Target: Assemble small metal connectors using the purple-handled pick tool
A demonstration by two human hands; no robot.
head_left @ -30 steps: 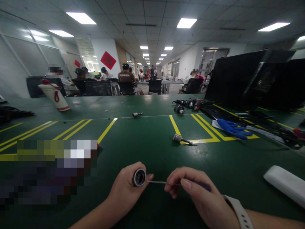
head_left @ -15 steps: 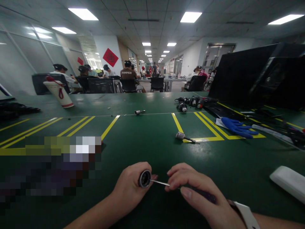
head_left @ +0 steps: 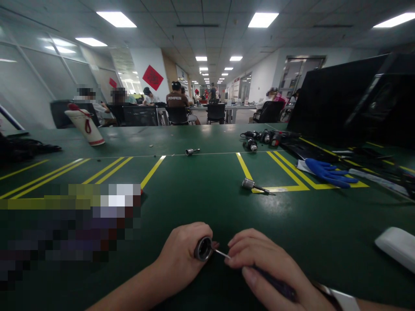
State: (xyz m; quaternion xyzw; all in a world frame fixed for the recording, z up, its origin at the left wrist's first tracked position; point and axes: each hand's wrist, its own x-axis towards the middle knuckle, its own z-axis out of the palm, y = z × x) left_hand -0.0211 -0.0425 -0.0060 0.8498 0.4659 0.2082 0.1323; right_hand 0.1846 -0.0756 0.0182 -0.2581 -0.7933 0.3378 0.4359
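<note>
My left hand point(head_left: 184, 250) is wrapped round a dark round metal housing point(head_left: 203, 249), its open ring end facing me. In my right hand point(head_left: 269, 263) lies a screwdriver point(head_left: 275, 285) with a dark handle and thin steel shaft. The shaft tip meets the right edge of the housing's mouth; whether it goes inside is hard to tell. Farther up the green table point(head_left: 201, 185) lies a metal cylindrical part point(head_left: 249, 184) with a thin dark shaft. A smaller similar part point(head_left: 189, 152) lies behind it.
A blue glove point(head_left: 327, 172) and a white case point(head_left: 395, 246) lie to the right. Dark metal parts point(head_left: 253, 144) cluster near a black monitor point(head_left: 337, 95). A pale cup point(head_left: 86, 125) leans at back left. A blurred-out item point(head_left: 119, 201) sits left. People sit beyond.
The housing in my left hand has shifted slightly right and its mouth has turned a little. My right hand has lowered slightly, so the screwdriver shaft slopes more steeply. The view has shifted slightly.
</note>
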